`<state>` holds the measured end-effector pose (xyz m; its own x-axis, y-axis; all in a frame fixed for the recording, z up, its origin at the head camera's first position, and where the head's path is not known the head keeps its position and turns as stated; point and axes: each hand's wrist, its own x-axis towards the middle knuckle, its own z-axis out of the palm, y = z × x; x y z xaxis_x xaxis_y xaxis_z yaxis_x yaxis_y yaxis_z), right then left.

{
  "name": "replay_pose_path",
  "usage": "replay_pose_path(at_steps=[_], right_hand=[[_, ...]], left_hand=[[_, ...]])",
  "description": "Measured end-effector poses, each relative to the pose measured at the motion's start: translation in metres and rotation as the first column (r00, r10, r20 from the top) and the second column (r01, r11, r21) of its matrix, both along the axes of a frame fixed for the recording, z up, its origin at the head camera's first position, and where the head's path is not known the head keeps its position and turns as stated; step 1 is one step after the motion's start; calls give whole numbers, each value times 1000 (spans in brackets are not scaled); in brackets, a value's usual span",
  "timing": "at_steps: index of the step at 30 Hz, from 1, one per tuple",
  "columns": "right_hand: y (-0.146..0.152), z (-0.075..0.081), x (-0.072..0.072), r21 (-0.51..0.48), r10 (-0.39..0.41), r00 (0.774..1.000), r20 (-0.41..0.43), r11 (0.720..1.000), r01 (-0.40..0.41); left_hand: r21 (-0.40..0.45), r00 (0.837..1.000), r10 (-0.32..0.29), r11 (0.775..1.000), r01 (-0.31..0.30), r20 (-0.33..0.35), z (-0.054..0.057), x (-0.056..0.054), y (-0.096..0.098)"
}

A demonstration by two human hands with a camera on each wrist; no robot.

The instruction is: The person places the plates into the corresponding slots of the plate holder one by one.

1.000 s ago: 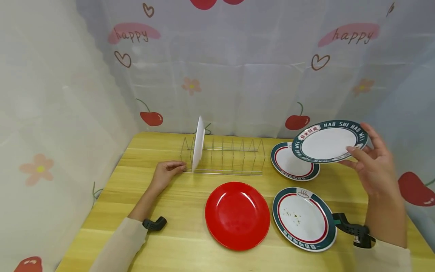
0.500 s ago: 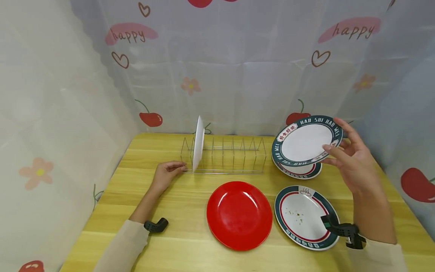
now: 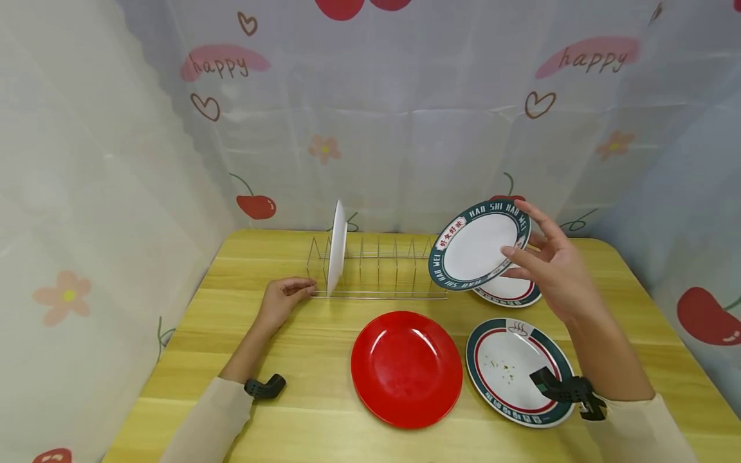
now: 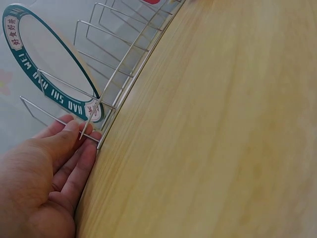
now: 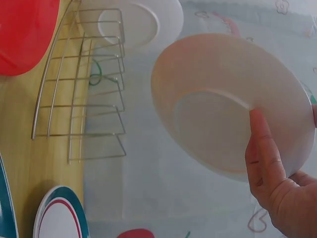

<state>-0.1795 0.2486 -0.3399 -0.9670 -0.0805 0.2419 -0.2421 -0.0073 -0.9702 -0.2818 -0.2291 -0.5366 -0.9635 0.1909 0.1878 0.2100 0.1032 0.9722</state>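
My right hand [image 3: 552,270] grips a white plate [image 3: 480,247] with a dark green lettered rim, tilted in the air over the rack's right end. From behind, the right wrist view shows this plate's plain underside [image 5: 213,129], with fingers spread against it. My left hand [image 3: 283,299] pinches the front left corner of the wire plate rack [image 3: 379,296]; in the left wrist view thumb and fingertips close round its end wire [image 4: 86,131]. One plate [image 4: 54,64] with the same lettered rim stands upright in the rack near that end, seen edge-on in the head view.
A red plate [image 3: 405,370] lies in front of the rack. To its right is a green-and-red-rimmed plate [image 3: 515,360] with small green bits on it. Another such plate [image 3: 512,292] lies behind, partly covered by the held one. A patterned curtain [image 3: 376,141] hangs behind the table.
My right hand has carried the lettered plate leftward, from above the back right plate to the rack's right end, tilting it more steeply. My left hand stays on the rack corner.
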Motion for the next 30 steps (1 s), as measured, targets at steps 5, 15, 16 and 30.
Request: replay_pose_path(at_steps=[5,15,16,30], right_hand=[[-16,7,-2,108,-1,999,32,994,-2],[-54,16,-15,219,29,998,56,975,-41],[-58,16,-18,210,41,998,57,976,-52],[-105,10,-50,193,133,989,67,971,-144]], left_hand=[[9,1000,2,1000,-2,1,0,2,0],[24,1000,-5,1000,5,-16,1,4,1],[24,1000,-5,1000,5,-16,1,4,0],[47,1000,-4,999,5,-8,-1,1,-1]])
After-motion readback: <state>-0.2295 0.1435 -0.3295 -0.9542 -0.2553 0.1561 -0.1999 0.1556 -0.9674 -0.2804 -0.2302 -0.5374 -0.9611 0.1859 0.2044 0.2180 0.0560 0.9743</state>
